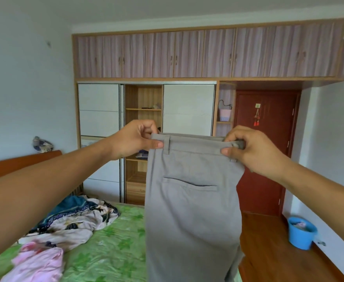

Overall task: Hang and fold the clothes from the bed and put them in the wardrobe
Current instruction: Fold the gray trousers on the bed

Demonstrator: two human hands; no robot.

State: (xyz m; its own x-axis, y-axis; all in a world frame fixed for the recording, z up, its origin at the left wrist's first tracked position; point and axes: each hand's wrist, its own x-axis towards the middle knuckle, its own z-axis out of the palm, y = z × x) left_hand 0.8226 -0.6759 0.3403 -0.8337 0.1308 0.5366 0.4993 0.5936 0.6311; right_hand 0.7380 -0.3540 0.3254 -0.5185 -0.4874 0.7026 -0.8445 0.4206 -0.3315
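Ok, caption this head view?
Left hand and right hand hold grey trousers up by the waistband, facing the wardrobe.

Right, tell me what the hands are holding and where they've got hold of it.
Grey trousers, held up by the waistband: the left hand pinches its left end, the right hand its right end.

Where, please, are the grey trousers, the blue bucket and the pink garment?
grey trousers [189, 210], head view, on the cloth below the back pocket.
blue bucket [300, 240], head view, on its outer wall.
pink garment [38, 263], head view, on its crumpled middle.
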